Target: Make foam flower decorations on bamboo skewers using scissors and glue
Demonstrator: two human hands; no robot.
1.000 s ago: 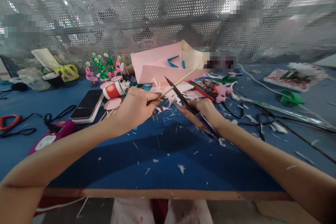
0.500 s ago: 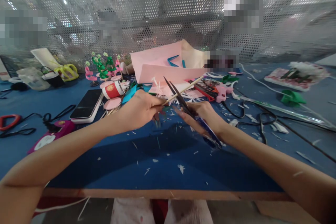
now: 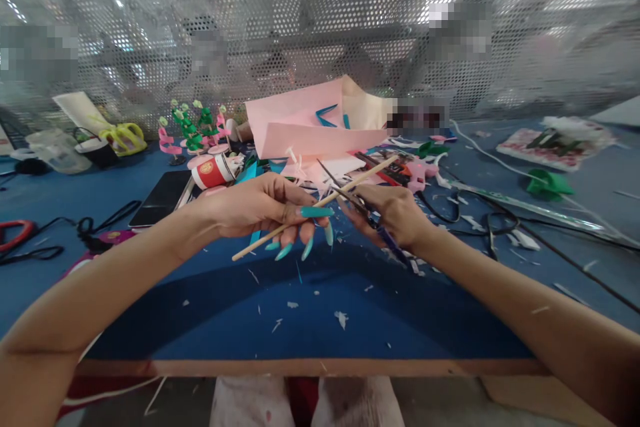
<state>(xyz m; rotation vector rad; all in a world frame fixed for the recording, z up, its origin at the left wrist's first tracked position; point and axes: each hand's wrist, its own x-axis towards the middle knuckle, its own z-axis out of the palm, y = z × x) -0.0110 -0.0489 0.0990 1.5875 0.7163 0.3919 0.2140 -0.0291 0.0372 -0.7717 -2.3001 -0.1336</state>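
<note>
My left hand (image 3: 260, 207) pinches a thin wooden stick (image 3: 350, 185) between thumb and fingers, above the blue table (image 3: 300, 307). The stick slants from lower left to upper right. My right hand (image 3: 393, 213) grips dark scissors (image 3: 345, 192) with blue handles. The blades point up and left and cross the stick just right of my left fingertips. Whether the blades are apart is hard to tell. Small paper scraps (image 3: 343, 318) lie on the table below both hands.
Pink paper sheets (image 3: 300, 123) stand behind the hands. A phone (image 3: 160, 197), a small red cup (image 3: 213, 173) and green and pink paper figures (image 3: 193, 130) sit to the left. Black cables (image 3: 480, 220) and green bits (image 3: 547, 183) lie right. A perforated metal screen (image 3: 320, 27) closes the back.
My left hand has turned and slid along the stick, so its lower end now shows below the fingers. The stick has tilted flatter. The scissors have dropped lower against it.
</note>
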